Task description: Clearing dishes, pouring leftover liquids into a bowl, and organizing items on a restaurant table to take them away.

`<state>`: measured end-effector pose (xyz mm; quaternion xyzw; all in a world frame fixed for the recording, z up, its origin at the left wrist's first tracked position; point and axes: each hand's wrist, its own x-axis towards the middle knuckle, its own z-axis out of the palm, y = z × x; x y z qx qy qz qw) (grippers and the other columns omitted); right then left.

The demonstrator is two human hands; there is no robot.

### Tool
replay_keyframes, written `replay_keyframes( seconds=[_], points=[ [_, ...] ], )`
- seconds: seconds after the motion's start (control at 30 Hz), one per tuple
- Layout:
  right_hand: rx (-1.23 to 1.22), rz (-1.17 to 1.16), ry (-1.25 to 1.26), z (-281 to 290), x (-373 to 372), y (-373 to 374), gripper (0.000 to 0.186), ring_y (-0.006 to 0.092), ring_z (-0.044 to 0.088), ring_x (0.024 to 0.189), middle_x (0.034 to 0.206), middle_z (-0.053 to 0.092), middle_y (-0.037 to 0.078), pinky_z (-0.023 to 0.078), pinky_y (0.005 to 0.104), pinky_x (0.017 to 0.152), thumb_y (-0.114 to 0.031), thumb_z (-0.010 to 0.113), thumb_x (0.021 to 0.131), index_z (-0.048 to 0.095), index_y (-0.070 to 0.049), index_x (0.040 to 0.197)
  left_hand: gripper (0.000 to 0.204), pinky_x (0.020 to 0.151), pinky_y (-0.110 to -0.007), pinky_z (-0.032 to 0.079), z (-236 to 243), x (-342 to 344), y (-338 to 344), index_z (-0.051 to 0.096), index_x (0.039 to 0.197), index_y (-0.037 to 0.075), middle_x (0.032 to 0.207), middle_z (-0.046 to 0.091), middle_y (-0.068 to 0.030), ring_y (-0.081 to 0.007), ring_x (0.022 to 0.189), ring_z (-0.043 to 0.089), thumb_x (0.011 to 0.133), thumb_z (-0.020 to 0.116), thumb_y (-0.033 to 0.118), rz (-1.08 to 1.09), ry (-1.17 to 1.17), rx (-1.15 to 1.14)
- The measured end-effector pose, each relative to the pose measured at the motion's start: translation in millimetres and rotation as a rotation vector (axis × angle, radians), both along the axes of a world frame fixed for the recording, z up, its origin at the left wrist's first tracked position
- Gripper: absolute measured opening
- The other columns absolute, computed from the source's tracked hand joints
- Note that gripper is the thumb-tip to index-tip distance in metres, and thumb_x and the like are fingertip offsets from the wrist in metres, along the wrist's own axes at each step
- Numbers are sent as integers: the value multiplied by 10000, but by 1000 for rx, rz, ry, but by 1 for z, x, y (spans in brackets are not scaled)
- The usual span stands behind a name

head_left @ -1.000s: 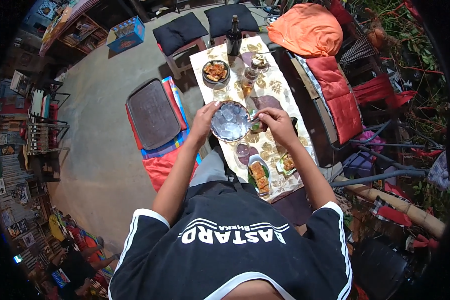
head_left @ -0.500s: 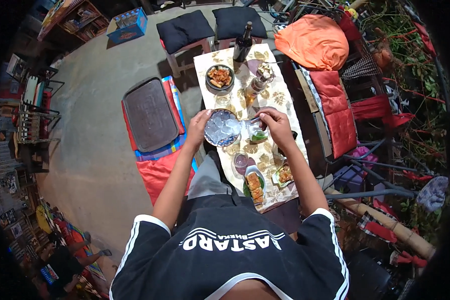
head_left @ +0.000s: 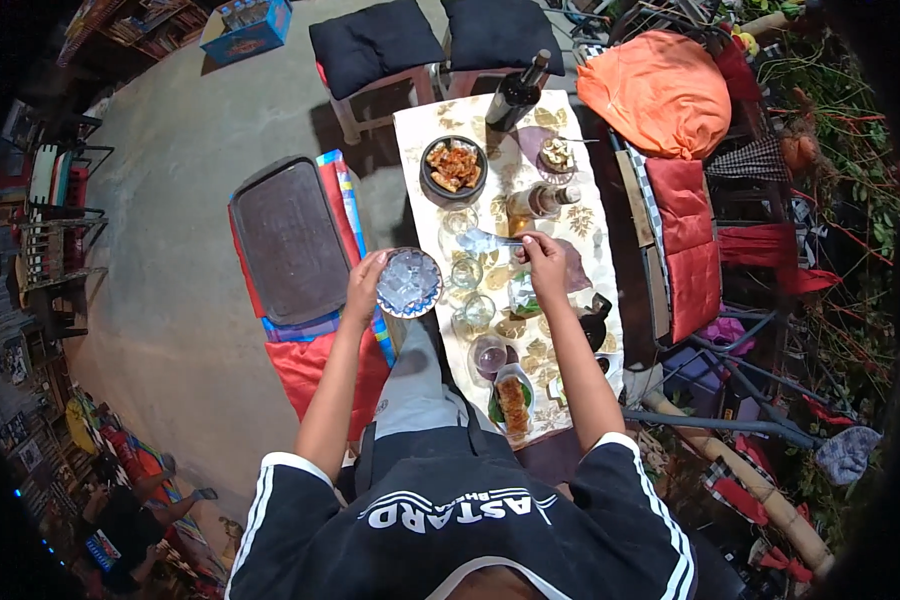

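My left hand (head_left: 364,290) grips the patterned bowl of ice (head_left: 407,280) left of the table's edge. My right hand (head_left: 542,262) pinches a metal utensil (head_left: 495,242), its far end holding something clear over the glasses (head_left: 466,272) on the leaf-print tablecloth (head_left: 580,140). A clear bottle with amber liquid (head_left: 533,205) stands beyond that hand; a dark bottle (head_left: 512,100) is at the far end. Around them are a black dish of fried food (head_left: 453,164), a small pale dish (head_left: 556,156), a glass with leaves (head_left: 523,295) and an oval plate of golden food (head_left: 513,405).
A dark tray (head_left: 285,240) rests on the cushioned seat at left. Black-cushioned stools (head_left: 375,50) stand beyond the table; red cushions (head_left: 680,250), an orange bundle (head_left: 653,90) and railings line the right. A blue crate of bottles (head_left: 245,25) is upper left, another person (head_left: 120,530) lower left.
My left hand has carried the bowl left and downward, away from the utensil. The utensil in my right hand has separated from the bowl and is over the glasses. The view has shifted.
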<state>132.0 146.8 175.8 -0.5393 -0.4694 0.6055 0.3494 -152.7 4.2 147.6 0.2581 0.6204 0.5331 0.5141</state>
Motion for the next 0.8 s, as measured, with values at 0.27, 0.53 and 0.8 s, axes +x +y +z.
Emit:
replay_keyframes(
  seconds=[0.27,0.53,0.8],
  points=[
    [-80,-101,-42,-85,-9,16,175,87,572,656,741,625,33,468,228,619,-103,560,955,666,23,1014,403,905,-262,417,-3,-5,21,653,1123,-26,1035,635,-57,-138,987,574,975,509,321,-61,-16,-30],
    [-97,-171,-71,-121,-19,20,174,86,562,642,733,631,45,459,230,606,-87,547,953,666,32,996,376,903,-251,413,6,-8,37,652,1106,-42,1029,635,-53,-129,985,577,985,486,273,-36,-86,-25],
    [-87,-169,-171,-111,-30,18,199,101,598,649,748,665,67,475,237,614,-109,556,937,686,29,998,396,943,-266,413,9,-14,44,643,1127,-44,1085,647,-72,-146,1032,581,978,496,293,-21,-117,-6]
  ],
)
